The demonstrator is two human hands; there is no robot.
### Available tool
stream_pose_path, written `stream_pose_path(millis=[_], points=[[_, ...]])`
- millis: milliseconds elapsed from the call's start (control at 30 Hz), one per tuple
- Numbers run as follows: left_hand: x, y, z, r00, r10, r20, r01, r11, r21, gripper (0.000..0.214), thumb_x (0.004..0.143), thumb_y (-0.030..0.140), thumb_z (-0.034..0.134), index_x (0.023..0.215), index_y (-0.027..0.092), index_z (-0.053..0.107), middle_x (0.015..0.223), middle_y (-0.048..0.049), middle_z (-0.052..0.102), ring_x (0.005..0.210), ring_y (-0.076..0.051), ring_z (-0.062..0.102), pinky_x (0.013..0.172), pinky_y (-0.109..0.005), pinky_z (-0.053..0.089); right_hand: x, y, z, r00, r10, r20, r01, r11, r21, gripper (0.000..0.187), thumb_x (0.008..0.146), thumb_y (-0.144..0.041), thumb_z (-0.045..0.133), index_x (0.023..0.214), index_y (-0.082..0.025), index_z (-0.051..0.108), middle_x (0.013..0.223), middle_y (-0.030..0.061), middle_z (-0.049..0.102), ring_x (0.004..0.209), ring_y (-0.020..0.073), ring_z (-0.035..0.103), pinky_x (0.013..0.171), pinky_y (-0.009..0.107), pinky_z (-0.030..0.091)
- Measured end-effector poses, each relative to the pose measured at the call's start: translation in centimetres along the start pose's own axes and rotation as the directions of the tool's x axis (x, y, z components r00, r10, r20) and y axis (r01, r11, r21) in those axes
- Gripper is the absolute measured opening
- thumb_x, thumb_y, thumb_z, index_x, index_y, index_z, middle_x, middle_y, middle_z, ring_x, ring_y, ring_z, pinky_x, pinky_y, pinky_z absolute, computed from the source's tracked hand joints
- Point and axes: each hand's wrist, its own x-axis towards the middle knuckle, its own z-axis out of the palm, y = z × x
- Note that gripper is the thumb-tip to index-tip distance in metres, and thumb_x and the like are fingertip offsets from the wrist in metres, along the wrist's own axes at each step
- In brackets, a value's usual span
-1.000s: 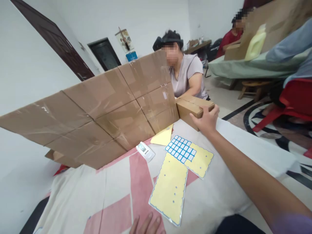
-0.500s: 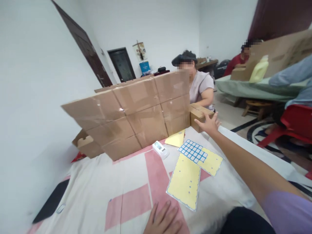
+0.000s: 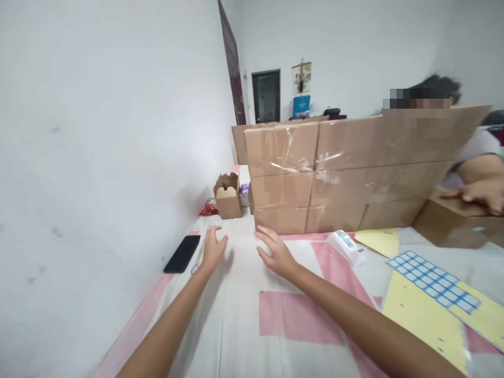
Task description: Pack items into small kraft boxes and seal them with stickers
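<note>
Both my hands reach forward over the cloth-covered table, empty, with a gap between them. My left hand (image 3: pixel 214 249) is open, fingers slightly bent, just right of a black phone (image 3: pixel 182 254). My right hand (image 3: pixel 276 253) is open too, fingers spread, in front of the lower left end of a taped cardboard partition (image 3: pixel 281 191). Beyond my hands stands a small open cardboard box (image 3: pixel 229 203), its flaps up. A red packet (image 3: pixel 210 207) lies on its left, and a white and purple box (image 3: pixel 244 189) is partly hidden behind it.
A white device with a small screen (image 3: pixel 346 247) lies before the partition. To its right are yellow cards (image 3: pixel 423 320) and a blue grid sheet (image 3: pixel 433 281). At far right, a co-worker's hand (image 3: pixel 482 194) rests on a closed cardboard box (image 3: pixel 459 223). A white wall (image 3: pixel 98 157) borders the left.
My view has turned left. My right hand has left the closed box and come over to the left; my left hand has lifted off the cloth and reached forward. A co-worker's hand is now on the closed box.
</note>
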Motion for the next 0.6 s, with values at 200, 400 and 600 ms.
stream_pose_path(millis=[200, 400, 600], points=[[9.1, -8.5, 3.4, 0.995, -0.054, 0.089, 0.044, 0.993, 0.111, 0.019, 0.087, 0.017, 0.058, 0.098, 0.017, 0.074, 0.162, -0.0153, 0.039, 0.152, -0.044, 0.023, 0.117, -0.068, 0.023, 9.2, 2.4, 12.7, 0.882, 0.458, -0.109, -0.397, 0.848, 0.351, 0.052, 0.091, -0.025, 0.055, 0.142, -0.019, 0.053, 0.154, 0.0134, 0.049, 0.147, 0.0248, 0.04, 0.123, 0.046, 0.03], [14.2, -12.4, 7.8, 0.999, -0.039, 0.007, 0.039, 0.999, 0.034, 0.025, 0.094, 0.03, 0.063, 0.115, 0.017, 0.069, 0.152, -0.0122, 0.051, 0.147, -0.034, 0.036, 0.12, -0.066, 0.02, 15.6, 9.1, 18.4, 0.734, 0.674, -0.086, -0.587, 0.693, 0.418, 0.071, 0.087, -0.025, 0.058, 0.153, -0.01, 0.036, 0.157, 0.0181, 0.044, 0.146, 0.0257, 0.04, 0.123, 0.044, 0.029], [15.1, -13.9, 6.9, 0.944, -0.131, -0.304, 0.082, 0.983, -0.167, 0.039, 0.102, 0.038, 0.052, 0.131, 0.015, 0.059, 0.141, -0.0107, 0.055, 0.127, -0.029, 0.055, 0.107, -0.054, 0.046, 17.1, 12.5, 19.4, 0.804, 0.594, -0.016, -0.522, 0.719, 0.46, 0.085, 0.081, -0.028, 0.066, 0.157, -0.018, 0.031, 0.156, 0.0111, 0.045, 0.143, 0.0231, 0.045, 0.121, 0.04, 0.033]])
